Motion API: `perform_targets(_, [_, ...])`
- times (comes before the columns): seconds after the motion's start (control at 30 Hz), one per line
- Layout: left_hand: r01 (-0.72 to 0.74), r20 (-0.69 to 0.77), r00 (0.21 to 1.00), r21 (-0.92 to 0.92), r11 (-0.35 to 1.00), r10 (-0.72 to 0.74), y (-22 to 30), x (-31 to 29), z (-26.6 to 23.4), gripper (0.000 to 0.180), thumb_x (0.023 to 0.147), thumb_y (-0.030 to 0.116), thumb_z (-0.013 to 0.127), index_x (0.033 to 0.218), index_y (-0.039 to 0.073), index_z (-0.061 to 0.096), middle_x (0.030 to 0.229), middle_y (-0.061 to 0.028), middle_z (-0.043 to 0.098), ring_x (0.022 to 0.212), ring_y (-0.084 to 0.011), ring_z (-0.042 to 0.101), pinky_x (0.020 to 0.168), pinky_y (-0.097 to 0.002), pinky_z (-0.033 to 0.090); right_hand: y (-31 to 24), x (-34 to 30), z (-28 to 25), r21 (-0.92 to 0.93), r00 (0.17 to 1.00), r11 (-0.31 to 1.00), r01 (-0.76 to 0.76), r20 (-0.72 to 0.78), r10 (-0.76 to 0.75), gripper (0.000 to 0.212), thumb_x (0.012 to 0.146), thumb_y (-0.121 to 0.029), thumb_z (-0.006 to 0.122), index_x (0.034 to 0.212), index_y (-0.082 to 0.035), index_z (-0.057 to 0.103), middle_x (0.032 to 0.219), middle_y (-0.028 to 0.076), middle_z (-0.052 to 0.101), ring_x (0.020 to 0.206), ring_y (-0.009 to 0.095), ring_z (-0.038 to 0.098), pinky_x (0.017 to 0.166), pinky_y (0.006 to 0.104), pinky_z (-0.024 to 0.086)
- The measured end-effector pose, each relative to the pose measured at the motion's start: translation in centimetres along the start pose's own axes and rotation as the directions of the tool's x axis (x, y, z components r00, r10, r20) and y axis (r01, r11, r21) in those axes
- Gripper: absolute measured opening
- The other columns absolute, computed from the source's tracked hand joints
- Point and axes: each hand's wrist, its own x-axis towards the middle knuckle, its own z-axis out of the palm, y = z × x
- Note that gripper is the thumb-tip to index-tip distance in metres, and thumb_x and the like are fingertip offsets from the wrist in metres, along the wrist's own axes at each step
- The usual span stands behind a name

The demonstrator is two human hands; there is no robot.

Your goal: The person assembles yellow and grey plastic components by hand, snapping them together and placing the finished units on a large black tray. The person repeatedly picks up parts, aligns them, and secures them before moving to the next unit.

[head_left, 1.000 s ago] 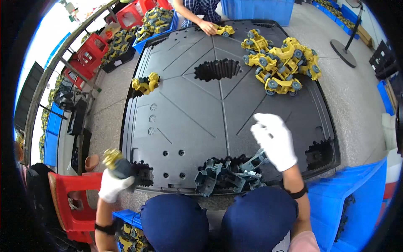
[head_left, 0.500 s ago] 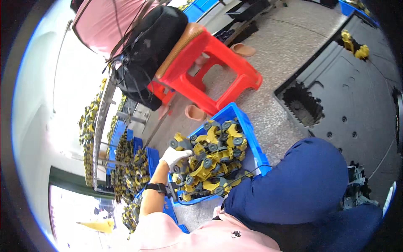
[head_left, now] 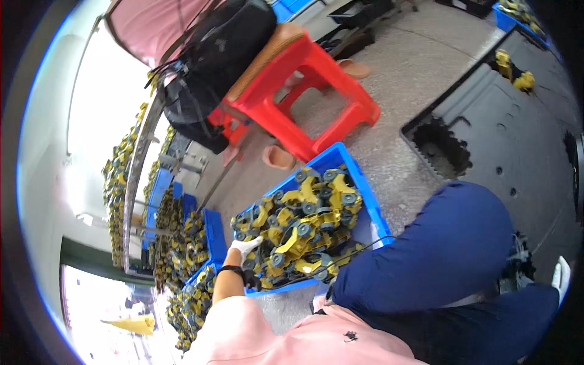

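My left hand [head_left: 246, 246], in a white glove, is at the left side of a blue plastic crate [head_left: 372, 207] heaped with yellow and dark grey toy cars [head_left: 307, 225]. Its thumb stretches over the toys while the other fingers curl in at a toy car [head_left: 244, 231] by the crate's edge, partly hidden. A black strap circles that wrist. Far to the right, past my blue-trousered knee, my right hand [head_left: 561, 277] shows as a narrow white-gloved shape at the picture's rim. Its fingers are too cut off to read, and I see nothing in it.
A red stool [head_left: 331, 112] with a black bag [head_left: 213, 67] stands beyond the crate. More toy cars fill blue crates [head_left: 214, 234] and a rack [head_left: 131, 182] at left. A large black plastic tray [head_left: 486, 121] lies at right, two yellow pieces on it. A thin cable crosses the crate.
My left hand has moved down and left, to the crate's left edge, with a toy car by its fingers. The view has shifted slightly. My right hand shows a little more at the rim.
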Motion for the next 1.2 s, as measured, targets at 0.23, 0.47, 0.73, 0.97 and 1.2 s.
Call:
perform_targets(0.23, [-0.308,0.101,0.922,0.776,0.55,0.374,6.4,5.4,-3.1,0.054,0.077,0.051,0.072,0.091,-0.001,0.066,0.084,-0.0135,0.067,0.075,-0.0248,0.065,0.069,-0.0408,0.052,-4.3,-3.6,0.1,0.085,0.988,0.991,-0.099,-0.112,0.108,0.022,0.088,-0.013,0.067,0.107,-0.004,0.07,0.103,0.014,0.069,0.098,0.024,0.066,0.09,0.0332,0.05])
perform_targets(0.47, [-0.715,0.413,0.215,0.684,-0.146,0.885,34.0,-13.4,4.6,0.038,0.083,0.034,0.061,0.064,0.001,0.057,0.061,-0.0214,0.061,0.063,-0.0372,0.066,0.063,-0.0484,0.05,2.6,-8.0,-1.4,0.001,0.979,1.0,0.02,-0.203,-0.019,0.026,0.087,-0.017,0.067,0.11,-0.004,0.068,0.105,0.016,0.066,0.091,0.031,0.065,0.083,0.0382,0.052])
perform_targets(0.73, [-0.782,0.768,-0.508,-0.22,-0.584,0.391,44.1,-42.1,21.9,0.042,0.089,0.037,0.062,0.114,0.004,0.064,0.104,-0.0163,0.068,0.099,-0.0307,0.066,0.09,-0.0372,0.051,-0.1,-8.7,2.2,-0.138,0.951,0.956,0.258,-0.141,-0.277,0.027,0.086,-0.021,0.065,0.109,-0.007,0.068,0.107,0.012,0.068,0.099,0.032,0.062,0.088,0.0424,0.049])
perform_targets(0.97, [-0.653,0.923,-0.384,-0.269,-0.708,0.003,41.8,-49.4,31.7,0.052,0.086,0.047,0.062,0.12,0.007,0.064,0.115,-0.0148,0.068,0.108,-0.0305,0.064,0.096,-0.0391,0.049,-4.6,-2.9,5.7,-0.247,0.951,0.918,0.311,0.079,-0.3,0.037,0.085,-0.025,0.063,0.118,-0.008,0.059,0.108,0.011,0.058,0.091,0.029,0.06,0.076,0.0422,0.05])
perform_targets(1.2, [-0.761,0.903,-0.428,-0.331,-0.558,0.047,43.2,-46.7,32.9,0.049,0.087,0.041,0.06,0.121,0.006,0.064,0.115,-0.0148,0.068,0.11,-0.0308,0.063,0.098,-0.0379,0.048,-2.3,0.0,8.2,-0.188,0.896,0.876,0.443,0.065,-0.439,0.014,0.08,-0.021,0.069,0.079,-0.007,0.066,0.077,0.011,0.062,0.078,0.028,0.063,0.068,0.0405,0.05])
